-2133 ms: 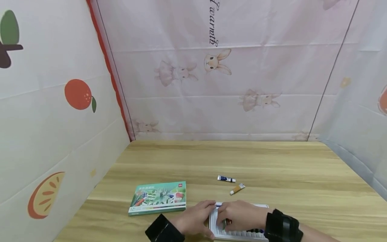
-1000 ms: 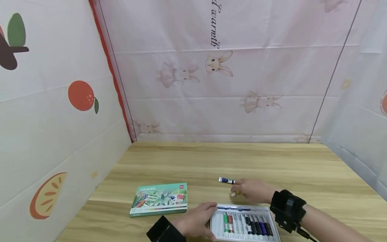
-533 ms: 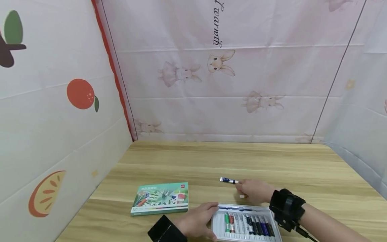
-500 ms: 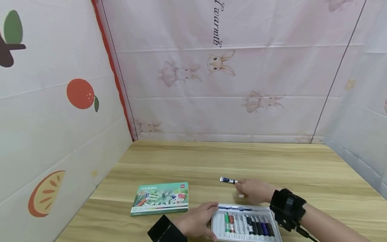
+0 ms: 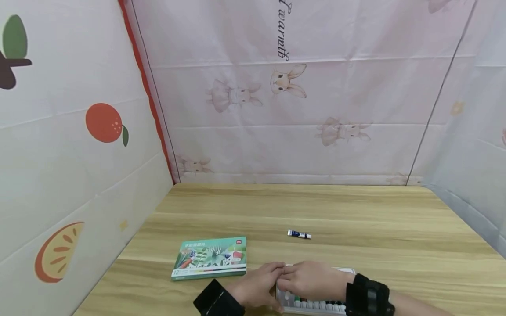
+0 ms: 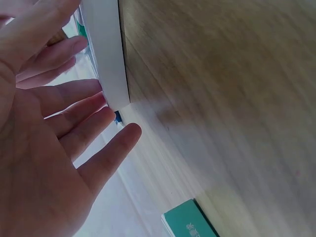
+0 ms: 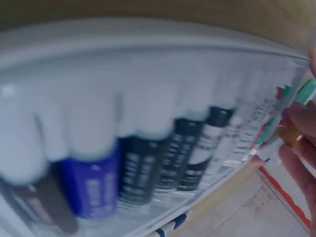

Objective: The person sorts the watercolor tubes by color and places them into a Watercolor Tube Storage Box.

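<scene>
While both hands (image 5: 284, 283) grip the paint tray (image 5: 316, 305), printed sheets (rabbits, fruit) wall the wooden table (image 5: 356, 219).

Paint tray (image 5: 312, 303) mostly hidden under hands.

A: Left hand (image 5: 253, 287)?
B: Low near the body, fingers straight and slightly spread, tips pointing right. Black cuff on the wrist.
A: Right hand (image 5: 312, 283)?
B: Palm down, reaching left, fingertips (image 7: 296, 148) curled; both hands' fingertips nearly meet. Black strap on its wrist.
</scene>
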Available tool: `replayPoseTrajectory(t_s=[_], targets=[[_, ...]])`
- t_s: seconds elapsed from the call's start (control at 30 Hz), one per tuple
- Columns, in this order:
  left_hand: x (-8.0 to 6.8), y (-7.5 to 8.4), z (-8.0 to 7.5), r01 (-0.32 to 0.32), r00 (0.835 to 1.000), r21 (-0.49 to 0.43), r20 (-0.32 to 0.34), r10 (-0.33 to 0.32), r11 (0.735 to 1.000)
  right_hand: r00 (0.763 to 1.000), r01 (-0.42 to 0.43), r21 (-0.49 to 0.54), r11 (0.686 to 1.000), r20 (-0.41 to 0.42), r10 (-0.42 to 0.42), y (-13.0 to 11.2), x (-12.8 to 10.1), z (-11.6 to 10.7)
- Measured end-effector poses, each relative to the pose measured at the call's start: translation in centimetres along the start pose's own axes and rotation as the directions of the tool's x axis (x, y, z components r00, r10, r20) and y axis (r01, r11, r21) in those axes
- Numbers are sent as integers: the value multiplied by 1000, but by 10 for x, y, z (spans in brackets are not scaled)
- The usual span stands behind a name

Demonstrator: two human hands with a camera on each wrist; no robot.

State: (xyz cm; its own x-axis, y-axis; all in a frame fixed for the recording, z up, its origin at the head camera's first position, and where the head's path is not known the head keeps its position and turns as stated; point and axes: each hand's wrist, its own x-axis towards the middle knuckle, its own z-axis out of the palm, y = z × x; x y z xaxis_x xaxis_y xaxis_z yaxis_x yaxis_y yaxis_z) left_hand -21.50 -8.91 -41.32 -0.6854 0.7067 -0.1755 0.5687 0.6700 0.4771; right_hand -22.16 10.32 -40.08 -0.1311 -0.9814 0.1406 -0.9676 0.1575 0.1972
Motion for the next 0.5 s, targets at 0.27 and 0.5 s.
replayPoseTrajectory(t_s=[0.27, 0.5], targets=[[3, -1, 2, 9, 1000, 20, -6, -9, 1000, 999, 46, -42, 998, 28, -45, -2, -6, 7], [3, -1, 0, 28, 1000, 13, 7, -28, 1000, 999, 31, 9, 999, 31, -31, -2, -9, 7]])
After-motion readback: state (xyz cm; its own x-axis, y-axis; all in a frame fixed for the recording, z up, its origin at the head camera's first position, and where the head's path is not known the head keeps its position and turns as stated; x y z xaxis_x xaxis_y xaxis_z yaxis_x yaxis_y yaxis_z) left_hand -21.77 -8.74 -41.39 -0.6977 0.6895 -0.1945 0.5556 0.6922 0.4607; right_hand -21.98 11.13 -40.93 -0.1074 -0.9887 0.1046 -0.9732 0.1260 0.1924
